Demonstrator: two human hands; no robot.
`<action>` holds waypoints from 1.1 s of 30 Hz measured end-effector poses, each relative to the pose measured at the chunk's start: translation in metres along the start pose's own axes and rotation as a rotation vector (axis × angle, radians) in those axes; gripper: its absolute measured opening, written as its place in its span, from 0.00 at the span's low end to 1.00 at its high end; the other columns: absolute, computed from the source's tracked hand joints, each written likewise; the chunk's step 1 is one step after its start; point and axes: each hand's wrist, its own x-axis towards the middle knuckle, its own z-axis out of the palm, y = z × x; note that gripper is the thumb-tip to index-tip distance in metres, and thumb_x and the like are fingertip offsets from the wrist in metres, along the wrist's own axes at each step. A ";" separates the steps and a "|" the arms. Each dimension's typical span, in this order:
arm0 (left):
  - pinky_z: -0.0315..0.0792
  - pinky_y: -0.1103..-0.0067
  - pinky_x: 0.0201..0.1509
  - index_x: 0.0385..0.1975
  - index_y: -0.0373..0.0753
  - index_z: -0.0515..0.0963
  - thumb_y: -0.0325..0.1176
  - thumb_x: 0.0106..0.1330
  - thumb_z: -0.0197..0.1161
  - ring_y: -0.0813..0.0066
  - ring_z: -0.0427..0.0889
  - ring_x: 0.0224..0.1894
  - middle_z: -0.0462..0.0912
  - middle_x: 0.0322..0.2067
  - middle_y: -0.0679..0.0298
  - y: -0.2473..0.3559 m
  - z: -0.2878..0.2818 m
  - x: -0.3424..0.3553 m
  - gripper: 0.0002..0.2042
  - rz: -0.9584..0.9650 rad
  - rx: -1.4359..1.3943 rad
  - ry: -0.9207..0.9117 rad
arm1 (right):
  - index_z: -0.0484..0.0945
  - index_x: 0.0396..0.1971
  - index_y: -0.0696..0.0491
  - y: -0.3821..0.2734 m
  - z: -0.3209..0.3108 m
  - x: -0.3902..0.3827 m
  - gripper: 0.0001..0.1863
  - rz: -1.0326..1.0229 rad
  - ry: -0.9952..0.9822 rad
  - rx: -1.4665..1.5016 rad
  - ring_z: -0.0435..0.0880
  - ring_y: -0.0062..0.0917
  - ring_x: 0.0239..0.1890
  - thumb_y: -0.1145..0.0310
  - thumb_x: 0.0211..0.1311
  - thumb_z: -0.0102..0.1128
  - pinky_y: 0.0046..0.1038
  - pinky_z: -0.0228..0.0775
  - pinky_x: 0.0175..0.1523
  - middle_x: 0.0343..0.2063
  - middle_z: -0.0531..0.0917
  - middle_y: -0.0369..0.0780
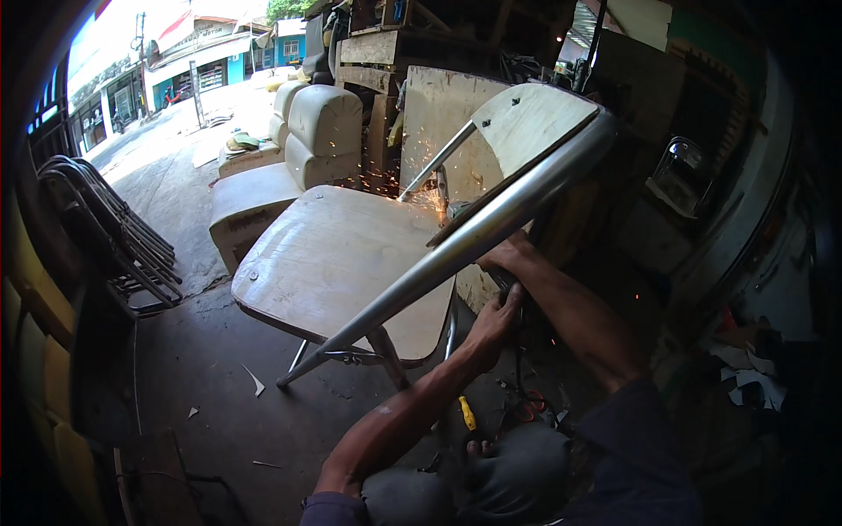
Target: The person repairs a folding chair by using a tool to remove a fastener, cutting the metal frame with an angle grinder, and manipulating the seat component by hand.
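Observation:
A metal-framed folding chair [342,263] with a pale plywood seat and backrest stands in front of me. Orange sparks [430,197] spray from where a power tool [458,211], mostly hidden behind the chair's tube, meets the frame at the far side of the seat. My right hand [507,250] is closed on that tool behind the slanting tube. Lower down, my left hand [498,317] is closed round the tool's dark lower body, with a black cord [519,368] hanging beside it. A yellow-handled screwdriver [467,412] lies below, near my knee.
Cream padded seats [320,131] and a wooden board [447,101] stand behind the chair. Stacked folding chairs [105,223] are at the left, by an opening onto a bright street. Scraps [259,381] lie on the dark floor. Wooden crates and clutter [368,48] rise at the back.

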 end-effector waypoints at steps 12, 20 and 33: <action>0.70 0.77 0.35 0.54 0.32 0.70 0.61 0.75 0.49 0.78 0.71 0.32 0.74 0.31 0.66 0.003 -0.003 -0.006 0.31 0.022 -0.013 -0.006 | 0.81 0.54 0.55 -0.031 -0.027 -0.019 0.27 0.090 -0.045 -0.023 0.79 0.41 0.62 0.54 0.59 0.62 0.40 0.71 0.65 0.56 0.81 0.49; 0.61 0.80 0.27 0.45 0.38 0.69 0.56 0.77 0.47 0.81 0.65 0.23 0.69 0.25 0.71 0.015 -0.006 -0.013 0.23 0.037 -0.075 0.014 | 0.40 0.77 0.53 -0.028 -0.033 -0.022 0.42 -0.065 -0.065 -0.032 0.66 0.41 0.70 0.49 0.74 0.46 0.41 0.52 0.75 0.68 0.66 0.53; 0.67 0.78 0.35 0.52 0.32 0.67 0.55 0.77 0.49 0.78 0.71 0.31 0.73 0.33 0.64 -0.007 -0.009 0.006 0.26 0.080 0.111 0.037 | 0.47 0.76 0.53 0.006 -0.001 0.013 0.38 -0.027 -0.148 0.072 0.60 0.50 0.72 0.43 0.77 0.29 0.46 0.46 0.77 0.69 0.62 0.57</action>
